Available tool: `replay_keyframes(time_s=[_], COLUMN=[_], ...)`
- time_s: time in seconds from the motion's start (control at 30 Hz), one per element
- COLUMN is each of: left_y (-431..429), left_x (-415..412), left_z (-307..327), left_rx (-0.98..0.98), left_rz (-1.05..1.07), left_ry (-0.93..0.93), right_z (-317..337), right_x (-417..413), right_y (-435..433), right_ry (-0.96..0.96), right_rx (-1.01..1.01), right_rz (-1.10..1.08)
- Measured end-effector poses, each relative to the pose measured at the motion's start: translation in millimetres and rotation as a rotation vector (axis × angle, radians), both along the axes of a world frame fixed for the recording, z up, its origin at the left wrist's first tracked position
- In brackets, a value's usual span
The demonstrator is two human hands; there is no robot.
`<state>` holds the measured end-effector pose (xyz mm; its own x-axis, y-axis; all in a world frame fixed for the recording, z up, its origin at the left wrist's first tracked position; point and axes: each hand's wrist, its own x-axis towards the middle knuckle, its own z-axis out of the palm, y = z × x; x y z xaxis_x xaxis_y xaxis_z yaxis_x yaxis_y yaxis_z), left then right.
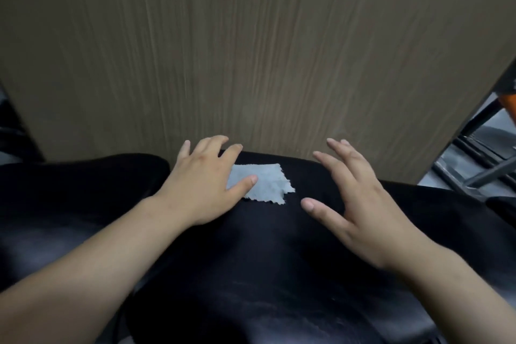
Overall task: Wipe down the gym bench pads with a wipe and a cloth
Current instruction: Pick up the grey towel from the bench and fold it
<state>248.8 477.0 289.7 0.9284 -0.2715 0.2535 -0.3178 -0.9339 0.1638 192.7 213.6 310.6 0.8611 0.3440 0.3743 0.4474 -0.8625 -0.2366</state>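
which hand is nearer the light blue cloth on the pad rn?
Left. The left hand lies flat on the cloth's left part, thumb pressing it to the black pad. The right hand is spread open to the cloth's right, apart from it.

A small pale blue cloth [262, 183] with ragged edges lies flat on the black bench pad [265, 260]; its left part sits under the left hand [208, 184]; the right hand [360, 204] is just beside it, apart.
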Motion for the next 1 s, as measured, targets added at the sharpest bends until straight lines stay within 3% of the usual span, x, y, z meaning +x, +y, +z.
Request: replay_keyframes(time_s=[0.37,0.7,1.0], left_y=[14.8,14.3,13.4], left_x=[54.3,71.2,62.3], left_z=[-21.7,-37.8,-24.9], left_rx=[0.014,0.075,-0.017], left_rz=[0.06,0.106,0.072], left_ry=[0.044,0.161,0.077], right_z=[-33.6,-51.3,-37.2], right_x=[103.4,133.8,116.4], right_y=[55.5,70.8,73.8], right_ry=[0.186,0.339,0.2], right_rx=[-0.184,-0.238,-0.085], right_rz=[-0.098,-0.127,-0.052])
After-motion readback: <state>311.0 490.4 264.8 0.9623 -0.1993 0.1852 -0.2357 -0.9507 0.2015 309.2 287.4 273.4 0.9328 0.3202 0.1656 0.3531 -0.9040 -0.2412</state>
